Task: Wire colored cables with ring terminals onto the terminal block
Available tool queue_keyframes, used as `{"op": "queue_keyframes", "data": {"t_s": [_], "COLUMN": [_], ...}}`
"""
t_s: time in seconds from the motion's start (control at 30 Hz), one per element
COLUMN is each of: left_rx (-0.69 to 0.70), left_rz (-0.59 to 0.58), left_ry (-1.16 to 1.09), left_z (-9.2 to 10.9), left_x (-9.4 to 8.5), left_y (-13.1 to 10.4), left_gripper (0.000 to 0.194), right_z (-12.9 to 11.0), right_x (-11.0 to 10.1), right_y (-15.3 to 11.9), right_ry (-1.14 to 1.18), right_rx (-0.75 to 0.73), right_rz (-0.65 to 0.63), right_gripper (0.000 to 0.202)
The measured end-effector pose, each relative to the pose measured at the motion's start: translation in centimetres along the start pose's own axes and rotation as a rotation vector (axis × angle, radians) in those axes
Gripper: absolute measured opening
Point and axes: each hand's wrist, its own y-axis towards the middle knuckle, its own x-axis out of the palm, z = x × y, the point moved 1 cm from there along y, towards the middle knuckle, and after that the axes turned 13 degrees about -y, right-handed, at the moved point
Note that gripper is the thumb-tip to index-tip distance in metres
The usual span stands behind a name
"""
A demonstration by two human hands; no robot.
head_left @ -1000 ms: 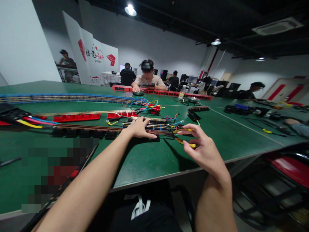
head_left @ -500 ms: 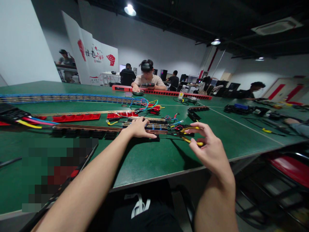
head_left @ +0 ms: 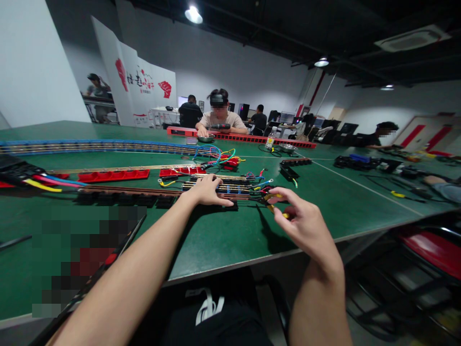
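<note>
My left hand [head_left: 206, 191] lies across a dark conductor rail [head_left: 230, 189] with long copper strips and blue segments, its fingers spread and the thumb stretched along the near side. In my right hand [head_left: 300, 209] are pliers [head_left: 272, 196] with yellow handles, gripped between thumb and fingers. The pliers' jaws point left at the rail's right end, among short coloured wires [head_left: 264, 181]. Whether the jaws touch a wire or strip is too small to tell. Copper-coloured strips [head_left: 133, 191] run left from the rail over black supports.
Beyond lie red plastic channels [head_left: 113, 176], a long blue rail [head_left: 90, 145] and looped coloured wires [head_left: 216, 154]. A black piece with wire ends [head_left: 290, 173] sits to the right. A person [head_left: 220, 115] sits across the table behind a red rail [head_left: 252, 138], near a bottle [head_left: 271, 139].
My right hand has moved a little left with the pliers, and its fingers have closed somewhat on the handles. My left hand stays in place on the rail.
</note>
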Motion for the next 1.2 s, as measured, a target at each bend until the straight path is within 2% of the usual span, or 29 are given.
{"op": "queue_keyframes", "data": {"t_s": [0.1, 0.23, 0.4, 0.83, 1.2], "left_rx": [-0.005, -0.014, -0.011, -0.011, -0.027], "left_rz": [-0.005, -0.007, 0.004, 0.002, -0.006], "left_ry": [0.006, 0.006, 0.014, 0.004, -0.007], "left_z": [0.0, 0.0, -0.1, -0.1, -0.1], "left_x": [0.0, 0.0, 0.0, 0.1, 0.0], "left_y": [0.0, 0.0, 0.0, 0.0, 0.0], "left_gripper": [0.113, 0.116, 0.112, 0.11, 0.109], "right_z": [-0.2, -0.6, -1.3, -2.1, -2.0], "right_x": [-0.1, 0.1, 0.6, 0.7, 0.5], "right_y": [-0.1, -0.6, -1.3, -1.4, -1.2], "right_ry": [-0.005, -0.026, -0.154, -0.229, -0.205], "right_rx": [-0.102, -0.254, -0.304, -0.301, -0.3], "right_rz": [-0.056, -0.242, -0.366, -0.367, -0.351], "right_gripper": [0.037, 0.043, 0.05, 0.056, 0.051]}}
